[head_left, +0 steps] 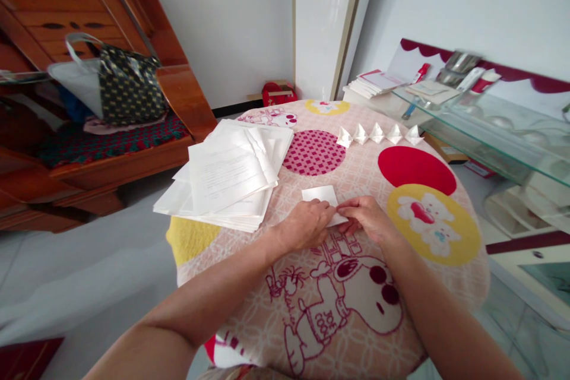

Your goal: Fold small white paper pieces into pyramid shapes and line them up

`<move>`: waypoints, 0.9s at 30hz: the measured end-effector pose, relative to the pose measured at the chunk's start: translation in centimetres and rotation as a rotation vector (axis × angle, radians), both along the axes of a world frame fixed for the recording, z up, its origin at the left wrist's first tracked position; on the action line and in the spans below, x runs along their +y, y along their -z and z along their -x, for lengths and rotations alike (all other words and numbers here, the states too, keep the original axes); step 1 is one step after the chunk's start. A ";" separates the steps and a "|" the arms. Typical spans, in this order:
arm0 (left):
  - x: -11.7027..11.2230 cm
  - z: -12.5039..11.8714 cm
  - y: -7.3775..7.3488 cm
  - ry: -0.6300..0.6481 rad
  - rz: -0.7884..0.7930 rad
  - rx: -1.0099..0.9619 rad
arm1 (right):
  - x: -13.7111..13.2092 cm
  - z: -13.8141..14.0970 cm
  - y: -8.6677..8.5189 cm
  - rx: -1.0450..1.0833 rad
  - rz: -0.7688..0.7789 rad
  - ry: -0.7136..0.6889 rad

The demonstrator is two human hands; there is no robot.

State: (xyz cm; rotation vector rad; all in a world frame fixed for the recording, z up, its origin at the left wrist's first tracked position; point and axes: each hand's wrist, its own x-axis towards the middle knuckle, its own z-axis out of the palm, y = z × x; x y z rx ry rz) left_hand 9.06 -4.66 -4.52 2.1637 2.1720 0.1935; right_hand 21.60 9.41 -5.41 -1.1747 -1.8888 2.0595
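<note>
A small white paper square, seemingly folded, lies on the cloth-covered round table in front of me. My left hand rests over its lower left part, fingers curled and pressed together on it. At the paper's right edge my right hand pinches a corner between thumb and fingers. The fingertips of both hands nearly meet, and the hands cover the near part of the paper. Beyond them, several folded white paper shapes with pointed tips stand in a row near the table's far right edge.
A loose stack of white paper sheets, some printed, lies left on the patterned tablecloth. A glass shelf unit with metal bowls stands right. On the left is a wooden bench holding a patterned bag.
</note>
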 end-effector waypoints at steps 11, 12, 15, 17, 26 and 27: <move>0.2 2.1 -0.8 -0.142 0.007 -0.302 | 2.6 -1.4 0.2 -0.002 -0.221 -0.353; 0.2 2.1 -1.0 -0.161 0.013 -0.340 | 2.7 -1.5 0.1 -0.009 -0.240 -0.386; 0.3 2.2 -1.2 -0.220 0.034 -0.370 | 2.8 -1.7 0.0 -0.026 -0.283 -0.462; 0.4 2.4 -1.1 -0.239 0.055 -0.363 | 2.7 -1.7 -0.1 -0.035 -0.282 -0.484; 0.9 2.9 0.0 -0.353 0.097 -0.308 | 0.7 -0.5 -0.4 -0.147 -0.293 -0.328; 0.9 3.1 0.2 -0.390 0.090 -0.326 | 0.5 -0.4 -0.3 -0.159 -0.307 -0.312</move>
